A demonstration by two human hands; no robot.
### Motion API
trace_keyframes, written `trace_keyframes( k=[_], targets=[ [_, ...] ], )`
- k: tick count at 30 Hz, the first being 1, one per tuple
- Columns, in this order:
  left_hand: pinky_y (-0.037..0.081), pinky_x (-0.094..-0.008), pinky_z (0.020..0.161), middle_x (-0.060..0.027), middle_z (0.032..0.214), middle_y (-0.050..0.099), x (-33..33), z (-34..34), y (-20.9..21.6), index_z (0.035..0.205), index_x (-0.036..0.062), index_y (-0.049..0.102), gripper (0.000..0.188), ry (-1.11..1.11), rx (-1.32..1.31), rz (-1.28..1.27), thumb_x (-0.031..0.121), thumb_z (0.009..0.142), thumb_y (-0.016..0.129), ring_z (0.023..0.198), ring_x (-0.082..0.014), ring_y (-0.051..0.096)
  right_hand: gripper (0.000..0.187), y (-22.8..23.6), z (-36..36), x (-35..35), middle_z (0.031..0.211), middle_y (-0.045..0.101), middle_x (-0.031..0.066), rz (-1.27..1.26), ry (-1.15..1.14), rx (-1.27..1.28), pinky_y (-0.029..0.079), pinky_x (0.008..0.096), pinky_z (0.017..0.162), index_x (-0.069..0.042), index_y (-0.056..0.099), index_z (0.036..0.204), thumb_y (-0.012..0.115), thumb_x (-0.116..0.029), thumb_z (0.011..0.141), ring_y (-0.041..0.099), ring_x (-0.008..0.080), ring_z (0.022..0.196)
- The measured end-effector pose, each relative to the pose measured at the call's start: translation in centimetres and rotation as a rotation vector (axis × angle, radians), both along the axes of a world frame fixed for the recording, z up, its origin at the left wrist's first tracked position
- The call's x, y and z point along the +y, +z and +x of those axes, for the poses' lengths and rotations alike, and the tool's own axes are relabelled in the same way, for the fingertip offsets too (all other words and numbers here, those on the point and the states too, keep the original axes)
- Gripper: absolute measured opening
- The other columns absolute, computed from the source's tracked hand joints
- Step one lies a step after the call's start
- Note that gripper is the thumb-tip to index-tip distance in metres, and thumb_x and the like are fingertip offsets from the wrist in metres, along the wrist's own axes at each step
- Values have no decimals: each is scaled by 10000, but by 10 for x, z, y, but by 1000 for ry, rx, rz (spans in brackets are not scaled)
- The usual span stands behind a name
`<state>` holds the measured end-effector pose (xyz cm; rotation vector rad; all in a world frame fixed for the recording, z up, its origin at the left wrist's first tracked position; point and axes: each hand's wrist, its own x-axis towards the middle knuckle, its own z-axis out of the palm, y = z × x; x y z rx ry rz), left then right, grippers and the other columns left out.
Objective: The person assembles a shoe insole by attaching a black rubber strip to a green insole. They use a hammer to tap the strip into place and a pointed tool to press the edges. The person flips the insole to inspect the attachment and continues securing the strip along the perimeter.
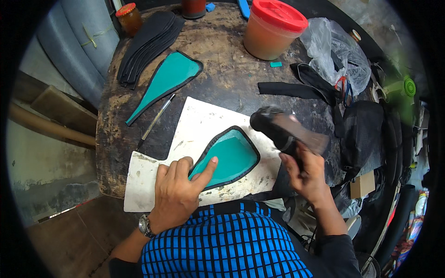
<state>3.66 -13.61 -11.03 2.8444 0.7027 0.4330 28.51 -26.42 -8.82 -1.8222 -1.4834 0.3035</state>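
On white board (153, 180) — left hand (178, 192) pins teal piece (232, 155); right hand (306, 173) grips hammer (282, 127).

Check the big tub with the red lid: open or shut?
Shut. The red lid sits flat over the whole rim of the tub; orange-brown contents show through the wall.

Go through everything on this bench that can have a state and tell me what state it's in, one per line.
Teal piece: flat on white board, pinned by left hand.
Hammer: raised, blurred, gripped by right hand.
Second teal piece: lying loose.
Tub: red lid on.
Pen: lying untouched.
Plastic bag: crumpled.
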Motion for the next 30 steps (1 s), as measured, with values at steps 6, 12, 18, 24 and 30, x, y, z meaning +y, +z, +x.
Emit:
trace_keyframes(
  k=[6, 12, 18, 24, 30],
  targets=[
    [328, -348, 672, -94, 903, 548, -2, 0, -3, 1278, 154, 678, 519, 16, -10, 17, -45, 807, 594, 765, -199, 530, 435, 3, 9, -6, 1213, 601, 251, -109, 125, -102, 556, 389, 647, -38, 570, 1294, 690, -72, 877, 689, 369, 771],
    [331, -359, 689, -115, 932, 554, -5, 0, -5, 1308, 157, 660, 535, 34, 4, 24, -46, 817, 590, 785, -213, 534, 507, -1, 8, -14, 1379, 547, 241, -334, 124, -29, 578, 383, 691, -46, 564, 1311, 715, -18, 828, 704, 372, 850],
    [337, -370, 711, -120, 951, 553, -7, 0, -7, 1325, 176, 648, 508, 64, 29, 19, -25, 864, 575, 808, -218, 532, 509, -2, 17, -29, 1329, 576, 299, 173, 150, 34, 564, 344, 810, 76, 534, 1318, 670, -34, 840, 726, 328, 981],
    [335, -369, 733, -111, 960, 547, -7, 0, -7, 1329, 187, 644, 485, 72, 42, 10, -5, 891, 565, 814, -214, 525, 470, -1, 12, -40, 1241, 632, 274, -269, 105, -43, 570, 342, 806, 94, 513, 1335, 632, -8, 892, 702, 359, 790],
    [361, -374, 789, -126, 982, 527, -9, 0, -6, 1330, 172, 650, 599, 94, 41, -42, -65, 791, 540, 875, -261, 515, 429, -7, 10, -33, 1344, 547, 326, -72, 148, -22, 548, 389, 895, 95, 561, 1270, 652, -8, 864, 685, 405, 1044]
  ],
)
